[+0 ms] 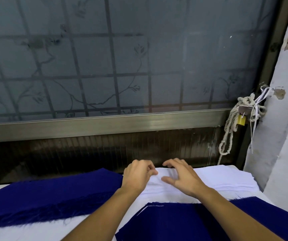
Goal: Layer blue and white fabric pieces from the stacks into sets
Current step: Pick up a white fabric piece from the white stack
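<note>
White fabric lay in a stack (226, 178) at the far middle of the table (35, 232), touching the blue stack (44, 193), whose frayed edge ran along your left. A separate blue piece (183, 221) lay nearest you, with a sliver of white at its corner. Your left hand (137, 175) had its fingers curled down at the white stack's far left corner. It seemed to be pinching the top sheet between thumb and fingertips, though the pinch itself was partly hidden. Your right hand (183, 178) was spread and arched just beside it, fingertips on the cloth near the far edge and thumb resting flat, gripping nothing. Judging by the ripples between your hands, these sheets were thin, light and limp, and likely to cling, so two could lift as one. They looked best taken at a corner, peeled up with a pinch while the other hand pinned the layers beneath.
</note>
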Demonstrator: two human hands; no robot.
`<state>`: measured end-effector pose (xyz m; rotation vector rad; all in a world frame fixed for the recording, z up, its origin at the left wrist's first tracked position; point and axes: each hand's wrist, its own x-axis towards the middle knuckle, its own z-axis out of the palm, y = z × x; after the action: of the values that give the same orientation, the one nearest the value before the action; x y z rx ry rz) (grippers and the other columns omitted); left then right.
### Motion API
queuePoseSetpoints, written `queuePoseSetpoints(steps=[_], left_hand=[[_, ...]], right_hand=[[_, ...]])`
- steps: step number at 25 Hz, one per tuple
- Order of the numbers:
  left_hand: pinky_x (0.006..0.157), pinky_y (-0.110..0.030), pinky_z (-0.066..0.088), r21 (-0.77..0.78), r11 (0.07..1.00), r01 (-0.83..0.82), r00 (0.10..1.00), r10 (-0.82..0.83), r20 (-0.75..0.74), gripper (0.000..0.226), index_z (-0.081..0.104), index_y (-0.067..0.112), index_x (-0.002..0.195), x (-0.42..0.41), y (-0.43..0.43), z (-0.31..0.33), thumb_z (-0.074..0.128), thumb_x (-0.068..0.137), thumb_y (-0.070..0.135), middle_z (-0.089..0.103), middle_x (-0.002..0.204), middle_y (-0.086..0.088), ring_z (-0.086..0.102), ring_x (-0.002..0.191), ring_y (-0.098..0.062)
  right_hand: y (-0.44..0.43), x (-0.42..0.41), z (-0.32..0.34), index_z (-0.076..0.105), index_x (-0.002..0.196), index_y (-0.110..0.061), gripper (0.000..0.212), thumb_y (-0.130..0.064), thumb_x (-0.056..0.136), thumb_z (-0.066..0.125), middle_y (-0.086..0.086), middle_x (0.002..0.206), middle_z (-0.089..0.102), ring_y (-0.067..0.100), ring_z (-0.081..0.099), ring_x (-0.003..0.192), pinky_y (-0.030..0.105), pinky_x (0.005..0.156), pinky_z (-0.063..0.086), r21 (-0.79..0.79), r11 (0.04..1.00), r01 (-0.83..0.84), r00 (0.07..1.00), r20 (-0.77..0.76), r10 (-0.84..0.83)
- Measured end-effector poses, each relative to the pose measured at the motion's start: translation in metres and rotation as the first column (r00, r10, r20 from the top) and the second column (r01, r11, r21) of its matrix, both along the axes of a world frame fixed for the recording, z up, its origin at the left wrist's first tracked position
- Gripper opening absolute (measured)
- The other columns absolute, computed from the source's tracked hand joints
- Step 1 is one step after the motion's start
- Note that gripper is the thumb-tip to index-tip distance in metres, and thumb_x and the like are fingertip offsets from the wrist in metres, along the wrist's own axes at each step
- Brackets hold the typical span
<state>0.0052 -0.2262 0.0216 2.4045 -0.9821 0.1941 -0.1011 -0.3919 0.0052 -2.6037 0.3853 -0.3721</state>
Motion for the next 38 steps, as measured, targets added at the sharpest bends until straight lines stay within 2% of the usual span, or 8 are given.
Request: queuePoseSetpoints(steps=[9,12,14,17,20,25,31,38], left_hand=[[0.060,-0.020,0.044,-0.006,1.000,0.020,0.988,-0.019,0.155,0.023,0.046,0.033,0.092,0.000,-0.004,0.011,0.048,0.101,0.054,0.056,0.094,0.013,0.056,0.082,-0.007],[0.060,-0.032,0.061,-0.207,0.977,-0.050,0.968,-0.004,-0.251,0.028,0.046,0.025,0.094,-0.005,-0.005,0.015,0.048,0.103,0.051,0.059,0.097,0.007,0.069,0.075,-0.014],[0.066,-0.039,0.065,-0.416,0.889,-0.191,0.704,-0.171,-0.689,0.028,0.047,0.018,0.098,-0.011,-0.008,0.018,0.054,0.102,0.045,0.059,0.109,-0.001,0.077,0.077,-0.020],[0.072,-0.033,0.063,-0.520,0.769,-0.373,0.453,-0.339,-0.825,0.024,0.053,0.010,0.106,-0.013,-0.014,0.024,0.071,0.096,0.023,0.058,0.119,-0.012,0.073,0.093,-0.026],[0.069,-0.029,0.052,-0.544,0.772,-0.328,0.654,-0.230,-0.721,0.035,0.057,0.017,0.108,-0.012,-0.008,0.033,0.073,0.086,-0.003,0.062,0.116,-0.011,0.064,0.097,-0.022],[0.076,-0.040,0.063,-0.576,0.815,-0.061,0.731,-0.356,-0.582,0.058,0.060,0.035,0.116,-0.016,0.017,0.061,0.077,0.079,-0.006,0.063,0.118,-0.007,0.068,0.102,-0.029],[0.072,-0.020,0.055,-0.532,0.846,0.043,0.874,-0.290,-0.391,0.030,0.073,0.026,0.107,-0.026,0.064,0.099,0.079,0.083,0.008,0.074,0.103,0.006,0.069,0.097,-0.013],[0.080,-0.026,0.052,-0.571,0.821,0.015,0.982,-0.119,-0.145,0.009,0.079,0.023,0.091,-0.036,0.143,0.145,0.070,0.093,0.021,0.077,0.089,0.012,0.069,0.090,-0.007]], right_hand=[[0.009,0.003,0.009,0.053,0.127,-0.030,0.026,-0.037,0.101,0.054,-0.010,0.128,0.058,0.009,0.054,0.113,0.019,0.094,0.043,-0.372,0.926,0.064,0.992,0.127,-0.017],[0.012,-0.004,0.018,0.050,0.108,-0.029,0.015,-0.034,0.098,0.060,-0.008,0.112,0.061,0.007,0.050,0.093,0.015,0.079,0.039,-0.349,0.919,0.181,0.974,0.191,-0.119],[0.014,-0.006,0.021,0.043,0.100,-0.030,0.019,-0.032,0.097,0.062,-0.007,0.108,0.060,0.007,0.045,0.088,0.015,0.077,0.033,-0.338,0.926,0.166,0.978,0.176,-0.111],[0.018,-0.011,0.023,0.045,0.103,-0.027,0.012,-0.028,0.100,0.057,-0.007,0.118,0.059,0.009,0.050,0.100,0.016,0.084,0.031,-0.358,0.931,0.068,0.990,0.139,-0.019],[0.020,-0.018,0.024,0.046,0.101,-0.031,0.015,-0.039,0.093,0.056,-0.013,0.118,0.054,0.011,0.048,0.111,0.028,0.102,0.037,-0.259,0.965,-0.040,0.994,0.084,0.064],[0.031,-0.020,0.049,0.035,0.143,-0.052,0.060,-0.064,0.089,0.058,-0.010,0.138,0.041,0.014,0.035,0.132,0.041,0.107,0.036,0.531,0.845,-0.068,0.998,0.023,0.067],[0.054,-0.026,0.084,0.072,0.109,-0.024,0.023,-0.039,0.093,0.071,-0.001,0.105,0.073,0.016,0.070,0.098,0.035,0.087,0.056,0.556,0.813,-0.171,0.983,0.153,0.102],[0.083,-0.053,0.110,0.071,0.076,-0.015,0.024,-0.032,0.093,0.073,0.004,0.074,0.062,0.012,0.053,0.070,0.026,0.067,0.043,0.318,0.920,-0.228,0.973,0.100,0.206]])
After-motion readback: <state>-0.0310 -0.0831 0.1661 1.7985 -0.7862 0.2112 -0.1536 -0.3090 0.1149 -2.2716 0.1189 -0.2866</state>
